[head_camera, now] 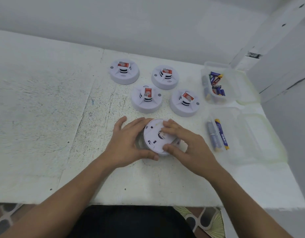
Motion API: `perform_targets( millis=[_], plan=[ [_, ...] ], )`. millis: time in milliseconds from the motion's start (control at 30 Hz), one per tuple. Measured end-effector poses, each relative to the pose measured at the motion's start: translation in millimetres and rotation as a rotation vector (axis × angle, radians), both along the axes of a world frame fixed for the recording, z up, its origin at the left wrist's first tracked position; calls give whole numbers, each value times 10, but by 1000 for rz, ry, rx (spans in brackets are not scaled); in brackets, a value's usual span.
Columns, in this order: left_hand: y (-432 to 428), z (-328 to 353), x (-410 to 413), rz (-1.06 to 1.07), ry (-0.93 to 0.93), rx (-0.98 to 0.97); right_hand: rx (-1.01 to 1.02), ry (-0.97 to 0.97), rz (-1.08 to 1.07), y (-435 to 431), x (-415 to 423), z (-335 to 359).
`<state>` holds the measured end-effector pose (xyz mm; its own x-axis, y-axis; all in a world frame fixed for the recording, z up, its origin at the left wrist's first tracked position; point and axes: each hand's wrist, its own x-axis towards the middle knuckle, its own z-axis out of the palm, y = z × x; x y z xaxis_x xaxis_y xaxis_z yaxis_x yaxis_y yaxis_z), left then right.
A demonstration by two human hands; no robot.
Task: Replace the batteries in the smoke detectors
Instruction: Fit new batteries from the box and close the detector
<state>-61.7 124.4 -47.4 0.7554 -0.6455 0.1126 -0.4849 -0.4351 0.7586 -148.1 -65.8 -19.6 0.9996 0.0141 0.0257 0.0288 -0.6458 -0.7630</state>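
1. Gripping the round white plastic smoke detector [154, 137] at frame centre, the left hand [129, 143] curls round its rim.
2. Likewise the right hand [187, 146] pinches its back; best twist evenly, base steadied.

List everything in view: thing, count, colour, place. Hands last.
upright smoke detectors: 4, white with red on top, table, beyond the hands
overturned smoke detector: 1, white, between both hands
far container: 1, clear, table's right rear
far batteries: several, mostly blue, in far container
near container: 1, clear, right of the hands
near batteries: at least two, grey and blue-yellow, in near container
table: 1, white, scuffed
left hand: 1, grips overturned smoke detector's left rim
right hand: 1, fingers on its back, thumb at near rim
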Motion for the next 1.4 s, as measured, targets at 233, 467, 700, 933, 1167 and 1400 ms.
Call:
perform_targets(
  millis=[233, 467, 700, 933, 1167, 1400],
  plan=[
    [-25, 62, 6, 15, 196, -70, 408, 66, -68, -19, -58, -21],
    [-88, 75, -5, 188, 239, -183, 519, 16, -135, -41, 71, -38],
    [-66, 68, -33, 243, 344, -419, 877, 18, -222, 30, 196, -21],
    [-94, 58, -56, 357, 398, -449, 958, 81, -239, 102, 222, -88],
    [-125, 62, -49, 371, 403, -432, 872, 100, -231, 93, 211, -111],
    [-128, 22, -21, 384, 316, -360, 859, 106, -218, 90, 210, -122]
  ],
)
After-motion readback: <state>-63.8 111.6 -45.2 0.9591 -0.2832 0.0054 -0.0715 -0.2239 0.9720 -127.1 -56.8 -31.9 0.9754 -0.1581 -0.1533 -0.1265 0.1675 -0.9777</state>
